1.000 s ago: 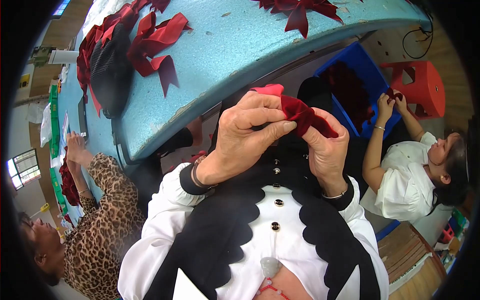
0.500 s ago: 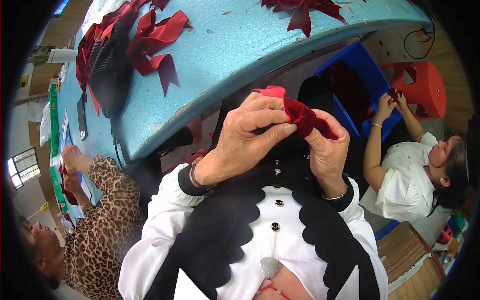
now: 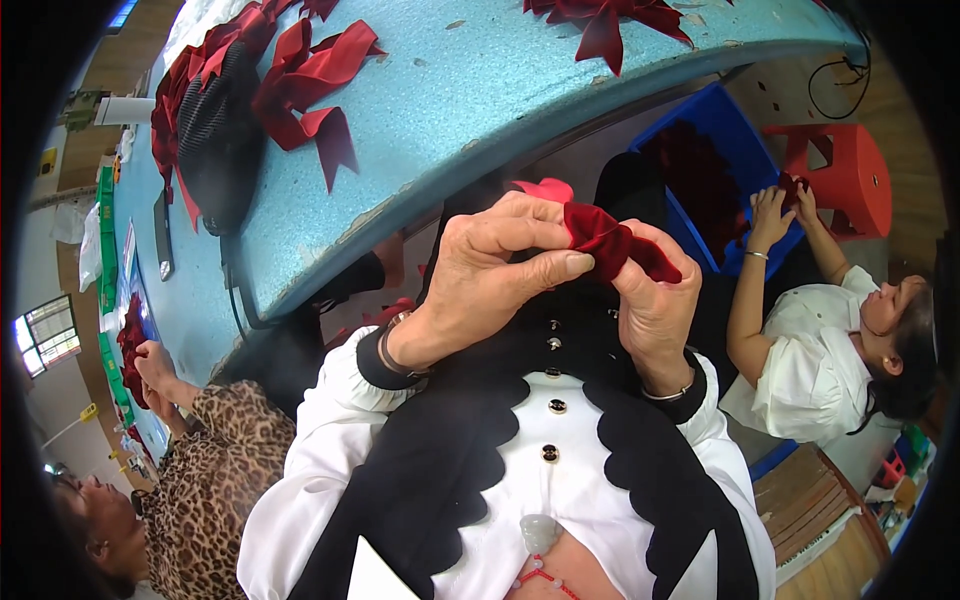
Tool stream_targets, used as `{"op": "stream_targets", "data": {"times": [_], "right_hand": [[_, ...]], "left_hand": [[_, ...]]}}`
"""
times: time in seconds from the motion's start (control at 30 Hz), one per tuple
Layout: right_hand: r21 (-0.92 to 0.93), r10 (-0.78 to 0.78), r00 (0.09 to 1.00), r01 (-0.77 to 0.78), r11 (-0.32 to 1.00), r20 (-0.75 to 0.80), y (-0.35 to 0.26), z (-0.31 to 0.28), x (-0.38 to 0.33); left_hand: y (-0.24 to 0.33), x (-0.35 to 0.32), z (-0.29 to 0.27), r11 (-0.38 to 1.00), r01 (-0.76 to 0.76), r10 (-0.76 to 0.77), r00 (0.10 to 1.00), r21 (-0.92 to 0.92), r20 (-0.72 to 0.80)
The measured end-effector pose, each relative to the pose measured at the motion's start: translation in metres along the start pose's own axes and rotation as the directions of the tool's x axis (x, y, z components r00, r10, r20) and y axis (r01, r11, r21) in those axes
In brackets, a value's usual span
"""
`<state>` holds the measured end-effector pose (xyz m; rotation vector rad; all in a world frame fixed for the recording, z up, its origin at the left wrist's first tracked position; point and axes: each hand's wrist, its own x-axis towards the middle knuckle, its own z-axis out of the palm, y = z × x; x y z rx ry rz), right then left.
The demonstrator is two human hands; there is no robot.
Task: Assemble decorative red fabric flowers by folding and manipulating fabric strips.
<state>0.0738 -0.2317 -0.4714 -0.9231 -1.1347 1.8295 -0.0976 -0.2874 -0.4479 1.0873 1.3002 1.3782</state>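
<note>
Between my two hands is a dark red velvet ribbon bow (image 3: 600, 240), held in front of my chest below the table edge. My left hand (image 3: 500, 250) pinches its left side between thumb and fingers, and a lighter red end sticks up behind those fingers. On the other side my right hand (image 3: 655, 295) is closed on the bow's right loop, with the thumb at its middle. The bow's underside and parts of both hands' fingers are hidden.
Red ribbon bows (image 3: 310, 95) lie on the blue table (image 3: 450, 90) beside a black ribbed object (image 3: 215, 140). To the right stand a blue crate (image 3: 725, 120) of dark red pieces and a red stool (image 3: 850, 180). Co-workers sit at left (image 3: 220, 480) and right (image 3: 810, 350).
My hands keep their grip on the bow, with only slight finger shifts. The co-worker at left has leaned down and drawn their arms lower; the right one's hands moved slightly.
</note>
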Motion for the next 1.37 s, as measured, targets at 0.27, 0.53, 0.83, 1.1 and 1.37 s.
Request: {"op": "stream_targets", "data": {"times": [0.27, 0.53, 0.83, 1.1, 1.37], "right_hand": [[-0.029, -0.031, 0.999, 0.032, 0.999, 0.022, -0.001, 0.002, 0.002], [-0.002, -0.056, 0.998, 0.056, 0.998, -0.032, 0.004, 0.006, 0.004], [-0.004, -0.023, 0.998, 0.023, 1.0, 0.059, 0.003, 0.003, 0.0], [0.004, -0.053, 0.995, 0.053, 0.999, 0.082, 0.007, 0.0, 0.001], [0.019, -0.084, 0.993, 0.083, 0.996, 0.08, 0.012, -0.004, 0.004]], "left_hand": [[0.001, 0.004, -0.004, 0.977, -0.173, 0.166, 0.984, 0.129, 0.062], [0.001, 0.004, -0.005, 0.91, -0.284, 0.273, 0.959, 0.303, 0.077], [0.0, 0.009, -0.013, 0.844, -0.377, 0.347, 0.926, 0.382, 0.146], [-0.002, 0.013, -0.012, 0.813, -0.366, 0.324, 0.93, 0.453, 0.172], [-0.002, 0.017, -0.011, 0.798, -0.377, 0.334, 0.926, 0.47, 0.176]]}}
